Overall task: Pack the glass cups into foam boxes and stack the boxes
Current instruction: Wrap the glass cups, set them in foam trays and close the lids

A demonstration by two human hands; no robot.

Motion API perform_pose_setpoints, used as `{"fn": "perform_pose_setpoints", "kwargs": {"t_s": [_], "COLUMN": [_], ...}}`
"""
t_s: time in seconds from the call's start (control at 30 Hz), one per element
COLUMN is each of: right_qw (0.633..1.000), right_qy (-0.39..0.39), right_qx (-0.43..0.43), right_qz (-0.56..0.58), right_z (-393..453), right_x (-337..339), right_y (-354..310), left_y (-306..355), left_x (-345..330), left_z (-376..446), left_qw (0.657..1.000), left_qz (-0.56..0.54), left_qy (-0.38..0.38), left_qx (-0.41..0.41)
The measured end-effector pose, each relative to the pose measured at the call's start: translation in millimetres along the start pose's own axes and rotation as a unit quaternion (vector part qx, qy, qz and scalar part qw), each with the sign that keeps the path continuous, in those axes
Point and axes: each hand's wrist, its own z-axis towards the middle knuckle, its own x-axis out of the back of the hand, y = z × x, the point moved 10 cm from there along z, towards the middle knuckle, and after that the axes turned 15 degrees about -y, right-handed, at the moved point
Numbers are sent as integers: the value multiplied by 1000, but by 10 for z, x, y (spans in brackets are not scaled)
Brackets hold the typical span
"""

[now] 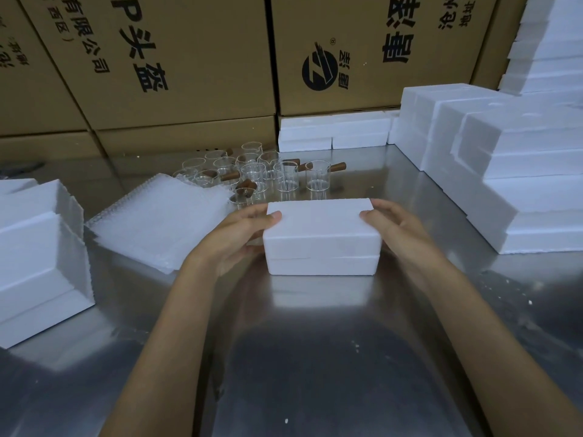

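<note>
A closed white foam box (320, 238) stands on the steel table (315, 342) in the middle, its lid seam showing along the front. My left hand (235, 238) grips its left end, thumb on the lid. My right hand (396, 230) grips the right end the same way. Behind the box stand several clear glass cups (285, 178) with brown wooden handles. What is inside the box is hidden.
Stacks of white foam boxes (504, 171) fill the right side. More foam pieces (334, 130) lie at the back. A pile of bubble-wrap sheets (164, 222) lies left of centre, foam boxes (38, 253) at far left. Large cardboard cartons (176, 74) wall the back.
</note>
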Motion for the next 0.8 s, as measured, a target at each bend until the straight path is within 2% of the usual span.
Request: {"fn": "perform_pose_setpoints", "kwargs": {"t_s": [0.4, 0.53, 0.6, 0.7, 0.8], "right_qw": [999, 992, 983, 973, 972], "right_qy": [-46, -123, -179, -229, -234], "right_qx": [7, -8, -20, -32, -22], "right_qz": [27, 30, 23, 6, -20], "right_z": [-36, -116, -182, -283, -357], "right_x": [-143, -414, -634, -970, -1308], "right_y": [35, -4, -2, 16, 13], "left_y": [14, 5, 46, 204, 542], "left_x": [-31, 105, 240, 404, 249], "left_z": [-175, -498, -728, -1083, -1263], "left_qw": [998, 993, 982, 936, 833], "left_qz": [46, 90, 142, 264, 465], "left_qy": [6, 29, 79, 193, 284], "left_qx": [33, 71, 97, 131, 98]}}
